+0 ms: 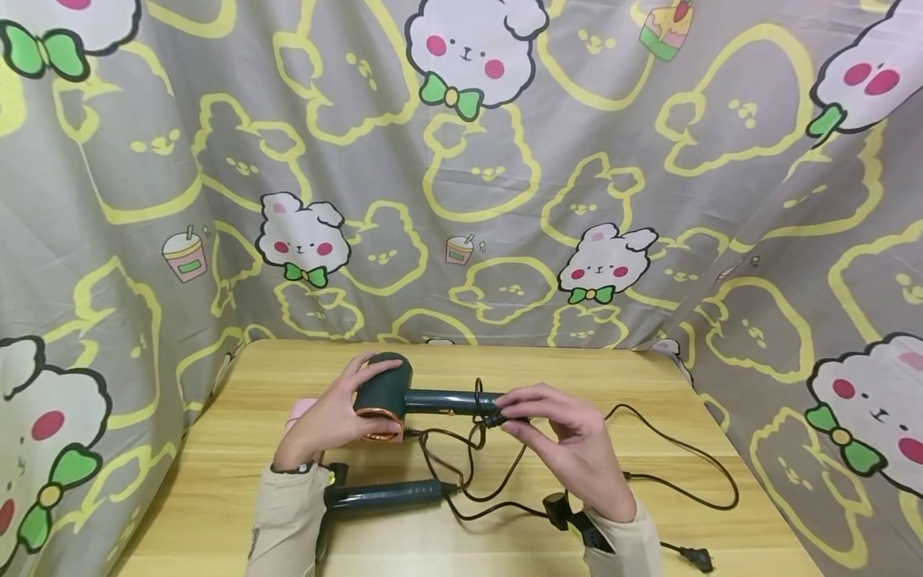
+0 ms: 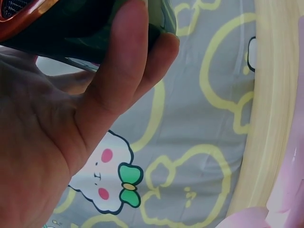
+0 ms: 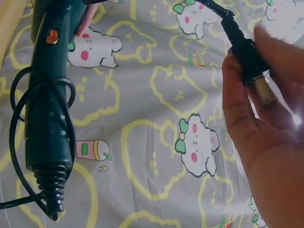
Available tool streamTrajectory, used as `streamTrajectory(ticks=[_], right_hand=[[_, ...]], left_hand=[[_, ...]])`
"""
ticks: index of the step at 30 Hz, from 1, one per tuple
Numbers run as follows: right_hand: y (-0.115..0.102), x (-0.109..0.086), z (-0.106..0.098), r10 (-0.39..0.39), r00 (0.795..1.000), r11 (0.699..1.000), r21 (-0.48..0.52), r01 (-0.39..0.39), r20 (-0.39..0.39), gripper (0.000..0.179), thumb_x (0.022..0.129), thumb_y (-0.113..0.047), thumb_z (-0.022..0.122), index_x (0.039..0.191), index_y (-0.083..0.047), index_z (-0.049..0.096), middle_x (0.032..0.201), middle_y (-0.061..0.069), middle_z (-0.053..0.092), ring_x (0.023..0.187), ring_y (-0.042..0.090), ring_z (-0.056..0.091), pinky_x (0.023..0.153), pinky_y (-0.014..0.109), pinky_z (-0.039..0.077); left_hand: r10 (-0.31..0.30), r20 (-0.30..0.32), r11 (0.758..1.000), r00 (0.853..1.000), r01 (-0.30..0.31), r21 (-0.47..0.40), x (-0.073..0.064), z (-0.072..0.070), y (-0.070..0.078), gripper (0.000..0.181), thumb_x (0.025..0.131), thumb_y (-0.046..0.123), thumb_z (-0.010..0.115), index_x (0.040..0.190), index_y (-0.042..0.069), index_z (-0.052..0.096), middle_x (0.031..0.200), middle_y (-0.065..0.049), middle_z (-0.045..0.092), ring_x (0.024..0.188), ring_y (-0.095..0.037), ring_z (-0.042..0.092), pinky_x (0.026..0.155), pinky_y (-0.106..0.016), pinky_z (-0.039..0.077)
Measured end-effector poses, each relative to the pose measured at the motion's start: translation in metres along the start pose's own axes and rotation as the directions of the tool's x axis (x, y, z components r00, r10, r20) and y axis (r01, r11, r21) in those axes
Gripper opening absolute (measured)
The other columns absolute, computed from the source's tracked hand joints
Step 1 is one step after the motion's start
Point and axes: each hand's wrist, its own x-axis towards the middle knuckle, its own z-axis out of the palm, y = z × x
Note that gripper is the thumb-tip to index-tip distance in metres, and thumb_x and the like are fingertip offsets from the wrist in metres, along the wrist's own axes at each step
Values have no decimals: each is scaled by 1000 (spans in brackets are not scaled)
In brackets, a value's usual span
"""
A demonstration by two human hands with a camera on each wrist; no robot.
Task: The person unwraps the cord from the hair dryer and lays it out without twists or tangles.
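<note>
My left hand (image 1: 335, 413) grips a dark green hair dryer (image 1: 385, 389) by its head, thumb near the copper-coloured ring. The handle points right, and in the right wrist view a black cord (image 3: 14, 142) loops around the handle (image 3: 50, 109). My right hand (image 1: 570, 433), close to the handle's end, pinches a black plug (image 3: 251, 61) between thumb and fingers, its metal prong toward the palm. Below the dryer on the table lies another dark green corded handle (image 1: 389, 495), its left end partly hidden by the left sleeve.
Black cord (image 1: 497, 497) lies in loops across the middle of the wooden table (image 1: 562, 369) and out to the right. Another plug (image 1: 698, 558) rests near the front right. Something pink (image 1: 301, 407) shows behind the left hand. A patterned curtain (image 1: 490, 240) surrounds the table.
</note>
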Motion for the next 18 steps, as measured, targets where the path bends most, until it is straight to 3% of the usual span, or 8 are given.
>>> streamTrajectory(ticks=[4, 8, 11, 18], right_hand=[[-1, 0, -3, 33, 999, 999, 0, -33, -33, 40, 84, 22, 70, 121, 7, 70, 110, 22, 73, 102, 16, 71, 89, 24, 58], [-3, -2, -9, 107, 993, 994, -12, -108, -45, 33, 86, 19, 69, 113, 2, 72, 113, 16, 73, 105, 16, 71, 87, 23, 57], [-3, -3, -12, 170, 985, 985, -15, -170, -15, 28, 88, 17, 68, 109, -2, 70, 115, 13, 74, 106, 16, 73, 84, 24, 57], [-1, -6, -17, 246, 967, 969, -35, -244, 61, 24, 91, 11, 69, 107, -6, 69, 111, 14, 71, 86, 9, 72, 70, 30, 61]], left_hand=[[-12, -9, 1000, 1000, 12, -16, 0, -1, 0, 91, 69, 51, 94, 149, 43, 50, 166, -8, 27, 134, -45, 51, 104, -60, 47], [-13, -19, 1000, 1000, 12, -28, 0, -2, 0, 91, 69, 50, 94, 148, 45, 50, 167, -8, 27, 135, -46, 49, 104, -61, 46], [-9, -23, 999, 1000, 9, -32, 0, -2, -1, 91, 69, 49, 94, 148, 44, 50, 167, -8, 28, 135, -46, 50, 104, -61, 46], [-21, -30, 1000, 999, 20, -21, -2, -4, -1, 90, 70, 47, 95, 148, 45, 49, 169, -8, 24, 138, -49, 47, 104, -63, 45]])
